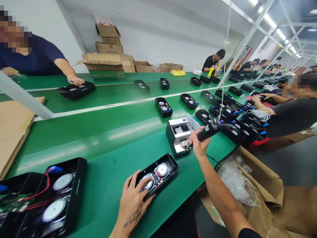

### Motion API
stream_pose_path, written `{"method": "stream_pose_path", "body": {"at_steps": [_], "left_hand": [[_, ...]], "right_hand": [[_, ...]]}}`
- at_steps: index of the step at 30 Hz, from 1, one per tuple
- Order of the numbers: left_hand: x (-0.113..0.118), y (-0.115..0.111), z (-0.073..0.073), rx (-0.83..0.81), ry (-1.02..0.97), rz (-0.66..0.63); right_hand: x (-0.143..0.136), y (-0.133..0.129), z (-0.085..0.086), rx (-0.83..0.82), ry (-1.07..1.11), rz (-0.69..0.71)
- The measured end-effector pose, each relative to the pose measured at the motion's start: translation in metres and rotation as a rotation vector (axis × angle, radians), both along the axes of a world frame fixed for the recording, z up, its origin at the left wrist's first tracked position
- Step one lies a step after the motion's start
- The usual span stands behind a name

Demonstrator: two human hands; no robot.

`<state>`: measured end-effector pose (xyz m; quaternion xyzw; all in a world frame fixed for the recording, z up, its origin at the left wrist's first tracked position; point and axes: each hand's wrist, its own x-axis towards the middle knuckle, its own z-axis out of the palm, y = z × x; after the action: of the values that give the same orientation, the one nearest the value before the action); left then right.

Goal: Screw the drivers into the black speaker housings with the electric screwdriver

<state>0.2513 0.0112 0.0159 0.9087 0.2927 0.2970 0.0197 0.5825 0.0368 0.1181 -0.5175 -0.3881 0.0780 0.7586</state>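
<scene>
Nearest of us all, the person's left hand [135, 195] clasps the near end of an open black housing [164, 185] on the green bench [104, 185], one finger resting over a speaker [148, 182]. Just beyond, to the right, the right hand [200, 142] is wrapped round a black power driver [208, 130], its tip down by the metal ledge of a small boxy machine [180, 135]; whether it carries a screw, I can't tell.

That finger worries me: pressing there could dent the speaker. Loose red wires [158, 178] bow up between the speakers, so a slipping tip might snag or nick them. If the left hand eased off, the housing could skid on that smooth top. Sweeping wide, the driver's thick black cable [230, 127] might catch the crowded housings [247, 122] on the right.
</scene>
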Motion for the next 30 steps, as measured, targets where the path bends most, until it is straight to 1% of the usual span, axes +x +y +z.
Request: {"method": "stream_pose_path", "body": {"at_steps": [4, 8, 10, 11, 12, 16, 17, 19, 23, 26, 28, 30], "left_hand": [[0.000, 0.000, 0.001, 0.004, 0.015, -0.001], [-0.001, -0.002, 0.002, 0.007, 0.028, 0.008], [0.000, -0.002, 0.002, 0.001, 0.031, 0.010], [0.000, -0.002, 0.001, -0.004, 0.031, 0.011], [0.000, -0.002, 0.001, -0.008, 0.031, 0.011], [0.000, -0.001, -0.001, -0.003, 0.026, 0.010], [0.000, 0.000, -0.002, 0.002, 0.025, 0.009], [0.000, 0.001, -0.003, 0.012, 0.023, 0.004], [-0.001, 0.003, -0.005, 0.014, 0.021, -0.002], [-0.003, 0.005, -0.006, 0.012, 0.021, -0.011], [-0.003, 0.006, -0.007, 0.018, 0.017, -0.020], [-0.004, 0.008, -0.008, 0.028, 0.011, -0.027]], "right_hand": [[0.000, 0.002, -0.002, -0.115, 0.003, 0.091], [-0.003, -0.010, -0.004, -0.300, 0.040, 0.307], [-0.005, -0.018, -0.006, -0.322, 0.060, 0.377], [-0.006, -0.022, -0.007, -0.302, 0.061, 0.375], [-0.005, -0.024, -0.007, -0.265, 0.059, 0.343], [0.000, -0.021, -0.003, -0.020, 0.050, 0.071], [0.001, -0.018, -0.003, 0.025, 0.049, 0.021], [0.003, -0.011, -0.003, 0.064, 0.041, -0.020], [0.005, -0.004, -0.009, 0.007, 0.033, 0.021], [0.006, -0.007, -0.010, -0.065, 0.056, 0.064], [0.006, -0.013, -0.007, -0.085, 0.074, 0.095], [0.007, -0.016, 0.000, -0.037, 0.090, 0.126]]}}
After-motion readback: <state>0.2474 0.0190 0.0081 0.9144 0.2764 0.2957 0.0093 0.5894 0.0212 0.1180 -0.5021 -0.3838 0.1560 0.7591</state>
